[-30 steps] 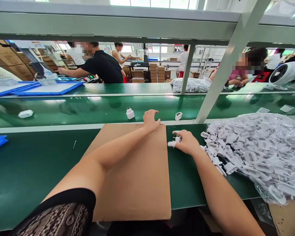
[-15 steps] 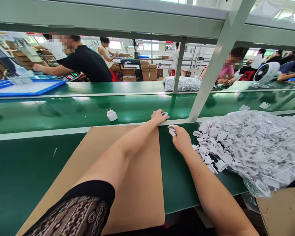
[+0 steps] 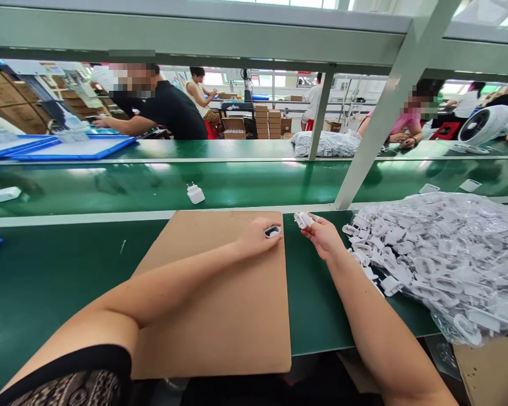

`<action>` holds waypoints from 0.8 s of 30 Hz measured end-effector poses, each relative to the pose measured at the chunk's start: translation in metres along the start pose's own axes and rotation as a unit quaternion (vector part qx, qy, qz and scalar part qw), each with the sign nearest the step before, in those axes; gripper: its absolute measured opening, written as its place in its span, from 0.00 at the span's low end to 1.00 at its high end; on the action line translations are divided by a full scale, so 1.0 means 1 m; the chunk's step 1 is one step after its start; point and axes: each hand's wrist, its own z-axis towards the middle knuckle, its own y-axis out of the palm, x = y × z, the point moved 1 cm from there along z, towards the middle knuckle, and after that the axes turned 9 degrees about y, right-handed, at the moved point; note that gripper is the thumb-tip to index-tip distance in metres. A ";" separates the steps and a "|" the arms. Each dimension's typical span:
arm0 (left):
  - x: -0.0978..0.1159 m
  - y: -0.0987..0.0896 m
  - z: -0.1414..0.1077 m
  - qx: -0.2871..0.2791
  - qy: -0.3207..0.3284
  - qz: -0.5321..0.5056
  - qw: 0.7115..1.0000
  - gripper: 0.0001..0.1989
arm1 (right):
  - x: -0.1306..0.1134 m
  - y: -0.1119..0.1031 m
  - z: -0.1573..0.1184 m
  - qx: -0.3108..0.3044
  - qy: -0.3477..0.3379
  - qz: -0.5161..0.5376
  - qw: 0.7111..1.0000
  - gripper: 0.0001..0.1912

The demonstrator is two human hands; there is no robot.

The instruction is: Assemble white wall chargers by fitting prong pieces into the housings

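Note:
My left hand [image 3: 258, 237] is closed round a white charger housing [image 3: 273, 232], its dark open end facing right, above the upper right of a cardboard sheet [image 3: 220, 304]. Just past the sheet's right edge, my right hand [image 3: 323, 234] pinches a small white plastic part [image 3: 302, 220]. A narrow gap separates the two held pieces. To the right of my right hand, many white plastic parts [image 3: 423, 254] spill from a clear bag. A white charger with two pins [image 3: 195, 194] lies on the green belt [image 3: 245, 183] beyond the sheet.
A slanted metal post [image 3: 375, 127] rises at the belt's near edge, right of centre. Another white piece [image 3: 5, 194] is on the belt at far left. Blue-rimmed trays [image 3: 76, 149], a bag of parts [image 3: 325, 145] and a fan [image 3: 485, 125] stand beyond, where several people sit.
My left hand has drawn back from the belt's edge to over the cardboard with the housing. My right hand has turned its part towards it. Another white piece has appeared at far left.

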 end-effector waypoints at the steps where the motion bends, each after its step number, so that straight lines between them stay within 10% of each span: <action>1: 0.002 -0.002 -0.012 0.008 -0.018 -0.009 1.000 0.16 | 0.001 0.001 -0.001 -0.005 0.002 -0.003 1.000 0.22; 8: 0.007 -0.023 -0.056 -0.070 -0.088 -0.200 0.973 0.50 | 0.002 0.008 -0.009 -0.011 -0.005 -0.042 0.999 0.25; 14: 0.006 -0.015 -0.061 -0.070 -0.084 -0.227 0.968 0.29 | 0.003 0.020 -0.026 -0.044 -0.037 -0.095 0.994 0.27; 20: -0.001 -0.005 -0.063 -0.032 -0.075 -0.197 0.977 0.38 | 0.009 0.032 -0.043 -0.069 -0.110 -0.186 0.974 0.23; 24: -0.005 -0.008 -0.063 -0.037 -0.025 -0.212 0.976 0.18 | 0.013 0.040 -0.057 -0.092 -0.229 -0.298 0.922 0.14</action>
